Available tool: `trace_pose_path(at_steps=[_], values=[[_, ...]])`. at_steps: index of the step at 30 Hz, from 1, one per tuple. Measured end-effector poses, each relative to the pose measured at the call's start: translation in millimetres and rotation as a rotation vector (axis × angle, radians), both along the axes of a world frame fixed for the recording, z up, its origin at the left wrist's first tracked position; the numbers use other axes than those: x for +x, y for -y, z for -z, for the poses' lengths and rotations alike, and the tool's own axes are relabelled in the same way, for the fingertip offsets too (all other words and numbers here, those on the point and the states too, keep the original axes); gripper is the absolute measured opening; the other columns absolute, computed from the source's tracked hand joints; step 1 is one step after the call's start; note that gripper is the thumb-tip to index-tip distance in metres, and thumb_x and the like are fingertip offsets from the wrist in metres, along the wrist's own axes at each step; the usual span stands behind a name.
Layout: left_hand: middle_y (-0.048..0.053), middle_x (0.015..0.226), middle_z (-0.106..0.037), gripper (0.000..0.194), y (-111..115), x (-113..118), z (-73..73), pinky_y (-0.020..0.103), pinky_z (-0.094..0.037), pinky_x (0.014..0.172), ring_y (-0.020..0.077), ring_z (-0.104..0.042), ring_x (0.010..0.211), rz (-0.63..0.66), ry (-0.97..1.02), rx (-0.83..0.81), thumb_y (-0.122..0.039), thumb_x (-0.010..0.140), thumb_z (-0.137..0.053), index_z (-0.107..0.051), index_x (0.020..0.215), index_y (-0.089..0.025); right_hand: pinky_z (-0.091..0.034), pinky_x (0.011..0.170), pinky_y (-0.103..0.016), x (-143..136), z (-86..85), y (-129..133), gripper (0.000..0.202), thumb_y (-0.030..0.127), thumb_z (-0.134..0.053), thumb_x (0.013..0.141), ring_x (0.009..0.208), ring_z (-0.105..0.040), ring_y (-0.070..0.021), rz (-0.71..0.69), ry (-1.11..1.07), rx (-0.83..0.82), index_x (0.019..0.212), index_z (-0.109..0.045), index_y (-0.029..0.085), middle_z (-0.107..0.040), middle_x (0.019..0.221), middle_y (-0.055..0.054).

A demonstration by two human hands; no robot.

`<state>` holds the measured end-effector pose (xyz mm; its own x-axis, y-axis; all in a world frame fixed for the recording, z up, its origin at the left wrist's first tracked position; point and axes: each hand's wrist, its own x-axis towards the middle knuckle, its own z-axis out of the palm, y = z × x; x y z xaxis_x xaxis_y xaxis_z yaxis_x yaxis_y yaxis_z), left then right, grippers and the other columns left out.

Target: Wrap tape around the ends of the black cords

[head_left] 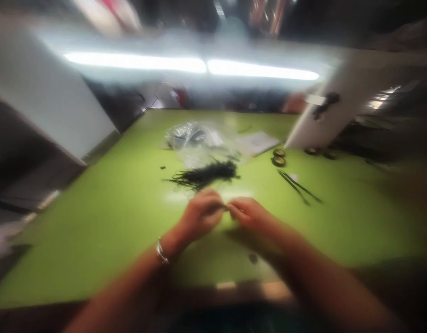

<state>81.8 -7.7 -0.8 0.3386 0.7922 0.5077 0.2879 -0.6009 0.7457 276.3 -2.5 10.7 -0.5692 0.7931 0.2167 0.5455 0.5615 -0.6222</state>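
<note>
My left hand (207,210) and my right hand (246,210) meet over the green table, fingertips almost touching. Both are closed in a pinch around something small and dark, too blurred to name. Just beyond them lies a heap of thin black strands (208,175), perhaps short cords or wires, with loose ends pointing left. Behind the heap is a clear plastic bag (189,134) with dark contents. A bracelet circles my left wrist.
Two rolls of black tape (278,161) and a pair of thin dark strips (300,186) lie to the right. A white paper pad (258,142) is near the upright white panel (320,115). Bright tube lights (137,61) hang above the green table (106,222).
</note>
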Motion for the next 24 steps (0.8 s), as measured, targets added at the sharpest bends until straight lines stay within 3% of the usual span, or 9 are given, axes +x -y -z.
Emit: trace_pose_path(at_steps=[3, 6, 10, 14, 17, 20, 24], values=[[0.006, 0.081, -0.060, 0.006, -1, -2, -2.9, 0.026, -0.044, 0.064, 0.0141, -0.054, 0.072, 0.035, 0.026, -0.077, -0.017, 0.079, -0.062, -0.068, 0.078, -0.016, -0.038, 0.059, -0.023, 0, 1.8, -1, 0.026, 0.025, -0.049, 0.093, 0.062, -0.051, -0.0112, 0.015, -0.092, -0.017, 0.070, -0.059, 0.018, -0.059, 0.065, 0.002], [0.005, 0.077, -0.060, 0.015, -2, -6, -7.5, 0.024, -0.039, 0.057, 0.0121, -0.051, 0.066, 0.135, 0.098, -0.378, -0.027, 0.080, -0.067, -0.069, 0.087, -0.014, -0.040, 0.067, -0.027, 2, 2.4, -1, 0.022, 0.023, -0.050, 0.093, 0.067, -0.049, -0.0138, 0.020, -0.083, 0.310, 0.074, -0.060, 0.018, -0.059, 0.065, -0.001], [-0.002, 0.058, -0.046, 0.027, 0, -9, -10.6, 0.021, -0.029, 0.048, 0.0069, -0.039, 0.050, 0.256, 0.268, -0.811, -0.036, 0.082, -0.066, -0.068, 0.086, -0.010, -0.039, 0.077, -0.032, 7, -0.7, 2, 0.018, 0.014, -0.049, 0.092, 0.073, -0.047, -0.0168, -0.027, 0.088, 0.777, 0.082, -0.062, 0.018, -0.057, 0.063, -0.002], [-0.004, 0.054, -0.041, 0.022, 2, -7, -11.7, 0.021, -0.028, 0.046, 0.0061, -0.035, 0.047, 0.182, 0.325, -0.836, -0.032, 0.080, -0.067, -0.064, 0.074, -0.011, -0.040, 0.087, -0.033, 6, 1.3, 3, 0.015, 0.012, -0.052, 0.091, 0.081, -0.050, -0.0174, -0.081, 0.096, 0.938, 0.097, -0.063, 0.020, -0.064, 0.072, -0.001], [0.000, 0.061, -0.049, 0.017, 2, -5, -13.1, 0.023, -0.034, 0.050, 0.0096, -0.044, 0.054, 0.047, 0.203, -0.488, -0.026, 0.080, -0.065, -0.063, 0.070, -0.013, -0.042, 0.083, -0.034, 4, 3.8, 0, 0.010, 0.021, -0.054, 0.092, 0.079, -0.053, -0.0174, -0.037, 0.031, 0.737, 0.093, -0.064, 0.020, -0.066, 0.073, -0.002], [0.006, 0.077, -0.058, 0.010, 3, -5, -12.5, 0.027, -0.043, 0.062, 0.0143, -0.053, 0.069, -0.014, -0.019, -0.029, -0.018, 0.081, -0.060, -0.064, 0.072, -0.015, -0.045, 0.075, -0.031, 4, 1.6, -2, 0.021, 0.033, -0.049, 0.095, 0.079, -0.058, -0.0163, -0.011, -0.110, 0.309, 0.095, -0.065, 0.019, -0.069, 0.084, -0.005], [0.007, 0.087, -0.061, 0.012, 4, -7, -8.6, 0.028, -0.046, 0.069, 0.0158, -0.057, 0.076, 0.039, -0.255, 0.183, -0.011, 0.083, -0.055, -0.065, 0.084, -0.017, -0.042, 0.059, -0.023, 6, -2.2, -2, 0.030, 0.030, -0.045, 0.095, 0.060, -0.055, -0.0107, -0.051, -0.058, -0.192, 0.078, -0.066, 0.018, -0.064, 0.065, 0.002]])
